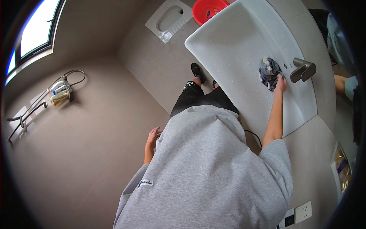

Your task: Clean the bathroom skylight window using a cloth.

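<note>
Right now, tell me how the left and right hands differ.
The right hand holds a crumpled cloth; the left hand holds nothing visible. The right hand is over the white sink; the left hand hangs beside the grey shirt. Both are bare.

Head-worn fisheye looks down over both hands (153, 137) (281, 84).

Brownish-grey walls (95, 160) and floor (148, 65), bright black-framed window (38, 30) upper left.
</note>
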`<state>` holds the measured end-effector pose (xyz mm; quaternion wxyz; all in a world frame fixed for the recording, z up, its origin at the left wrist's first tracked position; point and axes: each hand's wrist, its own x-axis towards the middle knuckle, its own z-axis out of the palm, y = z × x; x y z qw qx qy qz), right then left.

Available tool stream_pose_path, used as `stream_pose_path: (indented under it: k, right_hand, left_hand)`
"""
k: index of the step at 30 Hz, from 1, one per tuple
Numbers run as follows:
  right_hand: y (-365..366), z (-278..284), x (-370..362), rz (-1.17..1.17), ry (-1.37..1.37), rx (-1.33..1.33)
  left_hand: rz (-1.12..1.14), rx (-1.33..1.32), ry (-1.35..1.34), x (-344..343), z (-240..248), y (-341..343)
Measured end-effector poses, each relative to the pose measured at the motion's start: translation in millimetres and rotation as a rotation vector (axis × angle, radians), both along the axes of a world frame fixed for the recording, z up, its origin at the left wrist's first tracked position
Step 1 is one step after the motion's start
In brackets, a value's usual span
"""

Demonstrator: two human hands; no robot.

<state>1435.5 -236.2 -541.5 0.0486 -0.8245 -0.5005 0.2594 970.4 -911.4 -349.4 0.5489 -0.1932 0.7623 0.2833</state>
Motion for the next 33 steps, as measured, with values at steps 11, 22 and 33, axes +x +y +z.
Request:
stream_pose_path:
  k: [11, 22, 33]
  right_hand:
    - [36, 29, -59, -0.617, 1.201, 0.103]
    - [30, 80, -46, -0.928, 1.601, 0.397]
    - [15, 89, -42, -0.96, 1.542, 0.107]
  left_hand:
    - [-0.067, -0.01, 0.018, 9, 12, 11]
    - [-0.092, 0.017, 0.013, 6, 6, 6]
    - [-0.088, -0.028, 0.002, -4, -9, 9]
